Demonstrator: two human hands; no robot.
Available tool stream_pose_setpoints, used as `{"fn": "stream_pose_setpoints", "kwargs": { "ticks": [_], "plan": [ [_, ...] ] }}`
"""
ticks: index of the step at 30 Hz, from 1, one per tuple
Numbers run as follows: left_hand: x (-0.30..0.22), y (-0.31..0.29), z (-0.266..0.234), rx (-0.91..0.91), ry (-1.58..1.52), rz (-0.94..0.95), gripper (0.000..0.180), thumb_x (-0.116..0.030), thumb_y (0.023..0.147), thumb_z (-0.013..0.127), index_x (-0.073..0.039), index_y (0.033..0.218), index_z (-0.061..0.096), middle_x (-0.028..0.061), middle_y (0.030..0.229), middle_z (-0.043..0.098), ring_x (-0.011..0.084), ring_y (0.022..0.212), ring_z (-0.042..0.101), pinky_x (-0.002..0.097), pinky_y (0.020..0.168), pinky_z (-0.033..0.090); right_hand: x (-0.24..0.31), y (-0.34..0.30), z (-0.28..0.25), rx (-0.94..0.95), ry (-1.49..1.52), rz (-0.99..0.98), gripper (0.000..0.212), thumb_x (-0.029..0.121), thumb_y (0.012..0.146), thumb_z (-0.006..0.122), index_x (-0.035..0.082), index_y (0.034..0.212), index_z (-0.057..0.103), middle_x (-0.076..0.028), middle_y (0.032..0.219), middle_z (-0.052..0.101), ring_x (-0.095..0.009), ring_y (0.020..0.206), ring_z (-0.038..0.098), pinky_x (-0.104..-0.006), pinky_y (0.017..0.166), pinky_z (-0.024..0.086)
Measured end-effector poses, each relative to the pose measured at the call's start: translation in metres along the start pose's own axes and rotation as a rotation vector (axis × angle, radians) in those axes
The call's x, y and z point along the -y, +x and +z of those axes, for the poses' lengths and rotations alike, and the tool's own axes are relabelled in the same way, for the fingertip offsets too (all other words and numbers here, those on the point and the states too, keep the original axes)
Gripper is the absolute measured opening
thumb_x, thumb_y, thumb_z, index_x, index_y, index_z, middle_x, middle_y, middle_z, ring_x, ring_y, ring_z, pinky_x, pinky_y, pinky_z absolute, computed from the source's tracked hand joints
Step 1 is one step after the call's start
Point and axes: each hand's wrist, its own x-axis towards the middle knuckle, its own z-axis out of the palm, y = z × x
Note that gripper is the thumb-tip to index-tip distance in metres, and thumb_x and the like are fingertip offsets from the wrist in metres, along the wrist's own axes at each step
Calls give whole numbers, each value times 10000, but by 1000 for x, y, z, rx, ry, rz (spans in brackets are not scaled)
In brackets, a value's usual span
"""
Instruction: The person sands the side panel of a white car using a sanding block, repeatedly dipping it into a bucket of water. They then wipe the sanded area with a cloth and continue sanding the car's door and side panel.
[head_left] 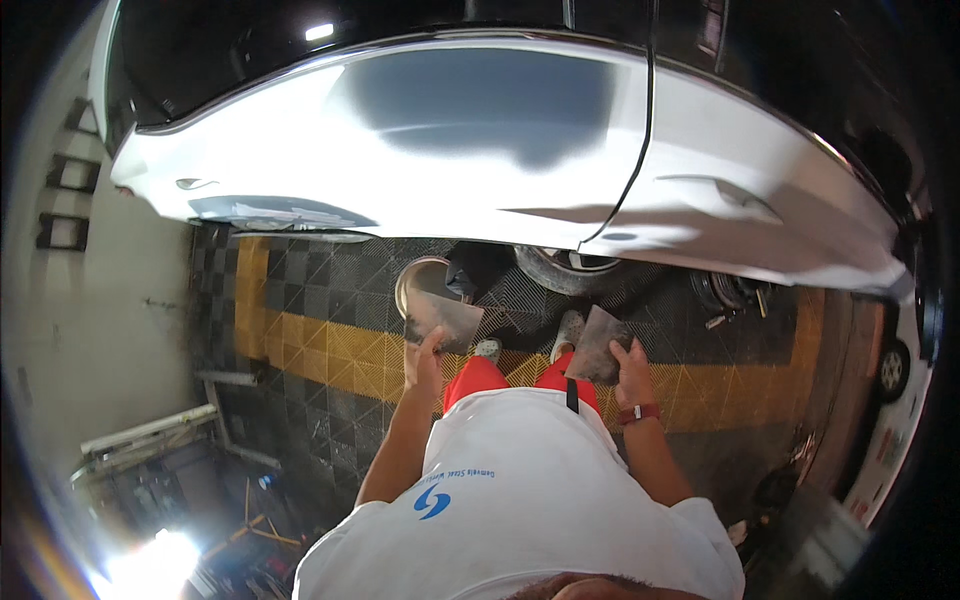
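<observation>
My left hand [427, 362] grips a thin grey-brown rectangular sheet [455, 318] that looks like sandpaper, thumb on top. In my right hand [632, 372] is a second, similar sheet [594, 342], darker and smudged near the fingers. Both sheets are held apart in front of my waist, touching nothing else. Beyond them stands a car with a white door panel [290, 130], which carries a large dark grey patch [490, 95] with soft edges. A dark seam separates this panel from another white door [720, 190] with a handle, on the right.
Under the car's edge lie a tyre [560, 270] and a round, pale-rimmed container [405, 290]. Black and yellow tiles [340, 345] cover the floor. A metal frame [150, 432] and a bright lamp [155, 565] stand at lower left. Another white vehicle [890, 420] is far right.
</observation>
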Motion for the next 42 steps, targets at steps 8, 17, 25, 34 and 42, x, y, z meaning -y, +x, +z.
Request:
{"fn": "stream_pose_setpoints", "kwargs": {
  "ticks": [8, 17, 25, 34, 42],
  "plan": [
    [34, -52, 36, -356, -172, 81, 342, -51, 955, 769, -103, 1264, 633, 26, 1127, 736, 167, 1001, 726, 299, 789, 577, 74, 93, 16, 518, -526, 39, 396, 148, 1053, 683, -45, 1386, 593, -85, 1257, 704, -167, 1116, 656, -338, 1009, 528],
    [59, -86, 65, -532, -199, 113, 381, -104, 941, 801, -149, 1258, 594, 11, 1174, 715, 151, 1042, 698, 309, 760, 530, 79, 137, 52, 786, -767, 82, 554, 213, 1042, 711, -126, 1440, 529, -137, 1245, 700, -155, 1114, 651, -325, 993, 530],
    [54, -90, 85, -572, -306, 150, 366, -46, 933, 795, -84, 1248, 613, 61, 1158, 738, 203, 998, 746, 350, 815, 618, 83, 131, 84, 870, -654, 81, 338, 184, 1061, 685, -28, 1314, 614, -70, 1138, 710, -135, 1031, 650, -321, 940, 543],
    [56, -69, 73, -508, -221, 114, 372, -149, 921, 804, -143, 1253, 635, -5, 1148, 733, 129, 1026, 682, 326, 819, 504, 98, 134, 93, 847, -774, -88, 357, 168, 1022, 676, -21, 1323, 640, -101, 1165, 740, -209, 1061, 681, -354, 966, 528],
    [59, -60, 59, -432, -217, 197, 436, -216, 927, 794, -140, 1330, 645, -17, 1114, 744, 123, 987, 686, 307, 755, 502, 88, 123, 111, 835, -671, -46, 358, 153, 1030, 703, -8, 1345, 650, -71, 1213, 731, -175, 1095, 672, -354, 1001, 523]
  ]
}}
